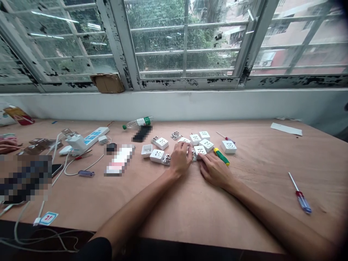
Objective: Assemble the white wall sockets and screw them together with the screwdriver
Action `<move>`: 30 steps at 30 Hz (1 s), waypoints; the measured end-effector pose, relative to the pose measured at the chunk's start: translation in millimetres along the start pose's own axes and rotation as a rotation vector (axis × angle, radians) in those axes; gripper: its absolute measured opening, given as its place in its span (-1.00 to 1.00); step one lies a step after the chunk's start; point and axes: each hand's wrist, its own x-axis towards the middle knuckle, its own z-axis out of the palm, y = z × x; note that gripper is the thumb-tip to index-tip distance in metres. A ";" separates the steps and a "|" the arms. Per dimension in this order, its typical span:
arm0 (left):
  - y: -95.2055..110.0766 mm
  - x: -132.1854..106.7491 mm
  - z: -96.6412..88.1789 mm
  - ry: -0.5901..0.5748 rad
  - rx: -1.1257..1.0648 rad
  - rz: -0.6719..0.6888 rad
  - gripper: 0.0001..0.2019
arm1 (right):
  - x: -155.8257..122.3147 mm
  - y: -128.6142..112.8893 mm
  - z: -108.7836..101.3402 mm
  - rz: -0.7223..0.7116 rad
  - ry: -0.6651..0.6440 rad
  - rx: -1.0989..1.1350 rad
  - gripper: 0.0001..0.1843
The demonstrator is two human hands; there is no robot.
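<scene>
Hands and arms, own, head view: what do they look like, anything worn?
Left hand, right hand: ungloved. Left arm: black sleeve at the bottom edge, bare beyond it. Right arm: bare as far as seen. No watch or bracelet visible.

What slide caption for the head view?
Left hand and right hand among white power sockets, screwdriver lying far right.
</scene>
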 end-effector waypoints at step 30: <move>-36.5 19.4 -26.2 -0.143 0.273 -0.172 -0.57 | -0.7 0.1 1.5 0.011 -0.008 0.005 -0.55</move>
